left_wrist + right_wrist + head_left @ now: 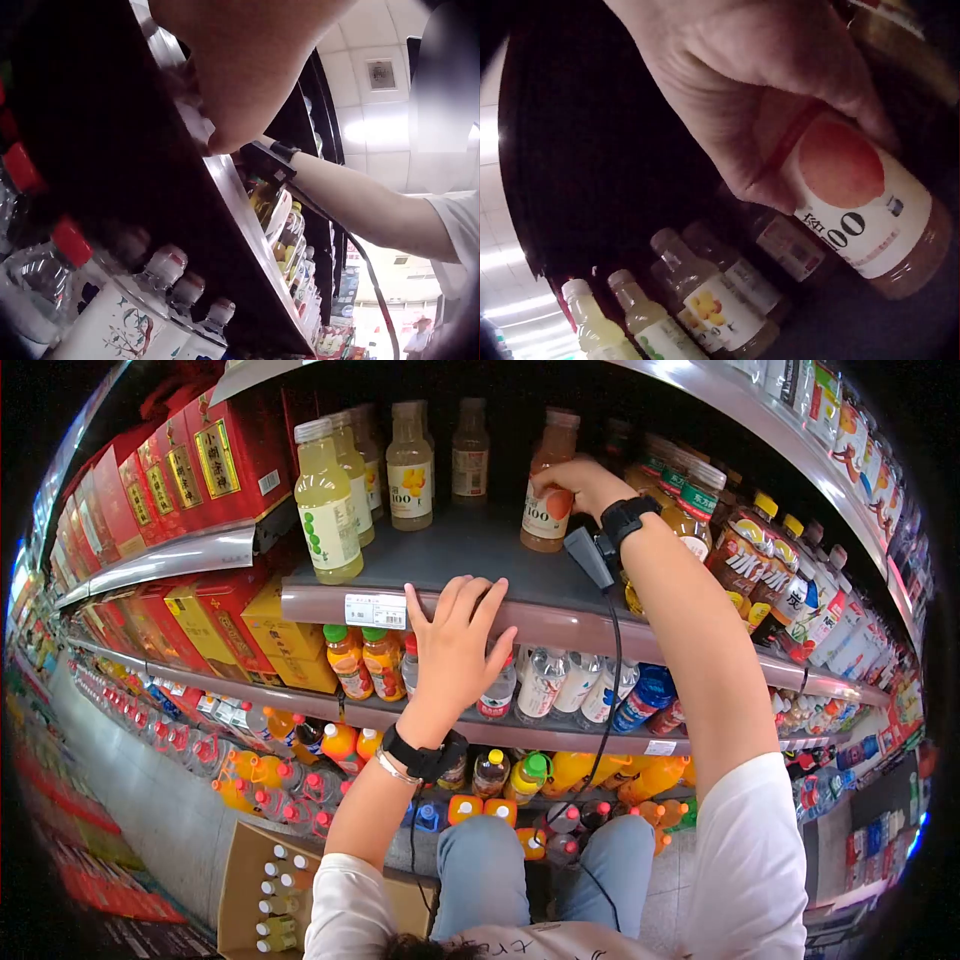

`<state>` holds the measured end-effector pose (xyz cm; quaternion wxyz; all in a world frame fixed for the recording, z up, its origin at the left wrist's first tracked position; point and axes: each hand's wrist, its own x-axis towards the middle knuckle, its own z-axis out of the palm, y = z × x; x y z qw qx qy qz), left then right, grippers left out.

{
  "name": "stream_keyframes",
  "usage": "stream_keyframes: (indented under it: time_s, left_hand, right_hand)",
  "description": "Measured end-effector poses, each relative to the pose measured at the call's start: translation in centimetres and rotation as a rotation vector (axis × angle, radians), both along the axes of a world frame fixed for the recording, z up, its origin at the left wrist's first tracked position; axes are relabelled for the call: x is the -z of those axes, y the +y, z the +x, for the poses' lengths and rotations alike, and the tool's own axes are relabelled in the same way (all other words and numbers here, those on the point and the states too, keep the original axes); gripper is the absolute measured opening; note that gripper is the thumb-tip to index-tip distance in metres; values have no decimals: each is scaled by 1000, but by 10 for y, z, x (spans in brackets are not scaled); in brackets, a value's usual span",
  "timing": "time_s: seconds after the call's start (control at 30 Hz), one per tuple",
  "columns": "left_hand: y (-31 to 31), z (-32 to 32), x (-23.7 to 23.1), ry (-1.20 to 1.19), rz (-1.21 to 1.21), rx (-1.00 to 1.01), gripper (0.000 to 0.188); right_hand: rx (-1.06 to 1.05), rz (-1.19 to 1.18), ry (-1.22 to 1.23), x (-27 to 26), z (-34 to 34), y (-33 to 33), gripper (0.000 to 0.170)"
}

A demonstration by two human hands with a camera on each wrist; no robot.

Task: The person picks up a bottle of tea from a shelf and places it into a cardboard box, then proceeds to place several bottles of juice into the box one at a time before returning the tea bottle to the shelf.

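My right hand (588,486) grips a peach-labelled juice bottle (546,518) standing upright on the dark upper shelf (450,555). In the right wrist view, thumb and fingers wrap the bottle's upper part above the printed peach. My left hand (457,647) lies with spread fingers against the shelf's front edge, beside a price tag (376,611). To the left on this shelf stand a green-fruit juice bottle (327,510) and a yellow-fruit juice bottle (410,475). Farther back is another juice bottle (469,455), its label turned away.
Tea bottles (692,510) crowd the shelf's right side. Red gift boxes (215,455) fill the left. Clear bottles (545,678) line the shelf below. An open cardboard box (238,880) with several bottles sits on the floor. A cable (612,690) hangs from my right wrist.
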<state>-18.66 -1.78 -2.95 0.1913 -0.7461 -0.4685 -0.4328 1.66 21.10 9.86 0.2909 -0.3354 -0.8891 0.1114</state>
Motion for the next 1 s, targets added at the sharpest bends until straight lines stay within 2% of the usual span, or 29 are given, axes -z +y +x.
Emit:
stream_keyframes:
  time_s: [0.03, 0.13, 0.17, 0.33, 0.43, 0.5, 0.53, 0.6, 0.67, 0.73, 0.8, 0.87, 0.9, 0.97, 1.0]
  left_hand:
    - [1, 0, 0, -1, 2, 2, 54]
    - [2, -1, 1, -6, 5, 4, 54]
    - [2, -1, 1, -8, 4, 5, 54]
    - [2, -1, 2, -17, 12, 16, 54]
    - [2, 0, 2, -26, 20, 21, 53]
    - [2, 0, 2, -32, 22, 23, 53]
    - [2, 0, 2, -35, 25, 25, 53]
    - [2, 1, 3, -36, 23, 26, 53]
    - [3, 1, 3, -34, 23, 21, 53]
    - [4, 2, 3, -42, 23, 28, 53]
    - [4, 1, 3, -36, 13, 30, 54]
    - [3, 0, 3, -23, -8, 29, 56]
    - [2, -1, 1, -3, -16, 24, 58]
    - [-2, -3, 0, 36, -38, 14, 61]
    - [-2, -5, 0, 55, -38, 22, 63]
  right_hand:
    - [-106, 353, -266, -11, 12, -12, 43]
    - [-34, 334, -368, -22, 19, -16, 46]
    - [29, 32, -269, -20, 20, -3, 51]
    - [78, 87, -314, -18, 22, 14, 65]
    - [97, 126, -349, -14, 20, 13, 52]
    - [150, -36, -240, -10, 18, 24, 52]
    - [196, -208, -121, -10, 14, 43, 59]
    - [225, -192, -166, -3, 22, 57, 65]
    - [183, 195, -492, -14, 16, 20, 61]
    - [386, -159, 51, 5, 5, 48, 50]
    - [443, -413, 495, 23, -1, 73, 48]
    - [367, -563, 825, 31, -5, 80, 53]
    - [433, -528, 830, 22, -17, 48, 55]
    - [567, -461, 836, -4, -50, -59, 58]
    - [540, -331, 847, 6, -48, -66, 58]
